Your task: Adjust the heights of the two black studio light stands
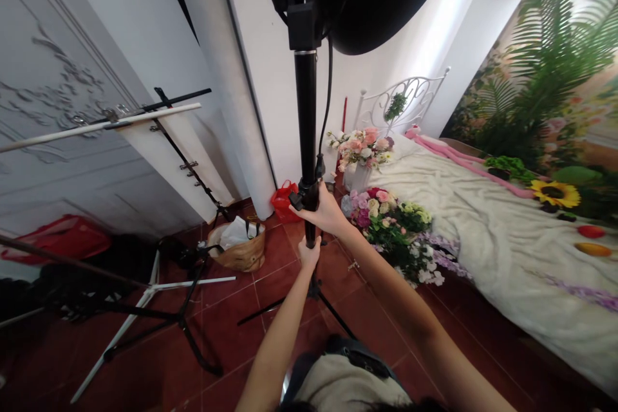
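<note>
In front of me stands a black light stand (306, 109), upright, with a large black dish-shaped lamp head (386, 0) on top, cut off by the frame's upper edge. My left hand (309, 252) is wrapped round the lower part of the pole. Just above it, my right hand (324, 209) grips the stand at its collar, the thumb reaching to the black locking knob (296, 200). A black cable (330, 96) hangs beside the pole and ends in a plug near my right hand. Below, the stand's legs (338, 315) spread on the tiles.
On the right is a bed with a cream blanket (434, 187), with flower bunches (381, 212) beside it. Left are a woven basket (246, 251), a red bag (286, 201), a white stand leg (120, 328) and a horizontal backdrop bar (159, 114). Red tiles (232, 309) cover the floor.
</note>
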`<state>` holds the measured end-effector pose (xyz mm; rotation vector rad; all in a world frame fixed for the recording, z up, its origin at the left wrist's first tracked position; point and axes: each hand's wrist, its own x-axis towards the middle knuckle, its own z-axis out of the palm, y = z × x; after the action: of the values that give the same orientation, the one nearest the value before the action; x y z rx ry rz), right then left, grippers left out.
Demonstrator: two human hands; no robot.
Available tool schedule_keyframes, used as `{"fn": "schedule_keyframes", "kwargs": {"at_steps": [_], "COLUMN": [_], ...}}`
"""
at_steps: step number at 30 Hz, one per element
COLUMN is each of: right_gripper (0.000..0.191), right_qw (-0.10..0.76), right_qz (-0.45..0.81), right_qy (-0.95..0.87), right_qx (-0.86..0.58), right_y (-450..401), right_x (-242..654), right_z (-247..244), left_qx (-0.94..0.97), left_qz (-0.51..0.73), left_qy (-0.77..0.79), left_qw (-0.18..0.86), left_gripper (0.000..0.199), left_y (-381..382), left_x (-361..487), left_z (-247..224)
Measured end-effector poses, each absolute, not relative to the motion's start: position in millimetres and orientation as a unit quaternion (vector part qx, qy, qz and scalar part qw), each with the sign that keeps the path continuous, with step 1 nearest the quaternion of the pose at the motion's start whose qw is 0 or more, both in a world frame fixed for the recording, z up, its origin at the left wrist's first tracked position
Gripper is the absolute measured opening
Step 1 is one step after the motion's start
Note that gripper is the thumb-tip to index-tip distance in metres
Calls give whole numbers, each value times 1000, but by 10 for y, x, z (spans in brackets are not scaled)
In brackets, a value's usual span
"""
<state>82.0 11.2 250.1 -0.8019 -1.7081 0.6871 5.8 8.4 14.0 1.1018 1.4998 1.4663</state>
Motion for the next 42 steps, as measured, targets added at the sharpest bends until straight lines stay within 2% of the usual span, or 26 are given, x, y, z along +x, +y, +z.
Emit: {"fn": "schedule_keyframes", "kwargs": {"at_steps": [2,3,5,7,10,14,17,23,30,36,39,42], "right_gripper": [65,62,40,21,21,33,43,42,25,27,28,21], "right_qw": [540,544,530,474,374,325,325,353,462,525,513,431], "right_qz": [270,256,222,209,199,158,143,164,353,382,414,449], "right_qy": [-725,-724,-724,-741,-790,-826,-833,-823,-674,-549,-507,-504], "right_qx": [-331,-337,-381,-427,-443,-434,-424,-413,-456,-526,-555,-599], "right_y": [8,-67,-255,-469,-721,-749,-601,-259,81,27,41,192], "right_x": [962,1046,1219,1366,1474,1426,1353,1328,1299,1028,988,1048], "right_z": [2302,2141,1720,1241,625,204,98,37,-59,-142,-113,-25], "left_qx": [416,408,395,388,382,378,392,413,411,421,425,417], "left_qz": [576,574,571,573,581,593,590,588,589,593,591,592], "left_qy": [593,597,604,607,610,613,607,593,593,583,581,589], "left_qw": [378,383,391,392,381,360,360,364,365,363,363,359], "left_gripper": [19,17,16,16,18,23,27,33,30,24,22,20], "left_y": [80,75,63,55,60,83,95,101,103,121,127,130], "left_x": [64,66,71,80,102,124,123,131,140,134,131,132], "left_z": [171,189,223,243,236,184,138,103,115,62,42,36]}}
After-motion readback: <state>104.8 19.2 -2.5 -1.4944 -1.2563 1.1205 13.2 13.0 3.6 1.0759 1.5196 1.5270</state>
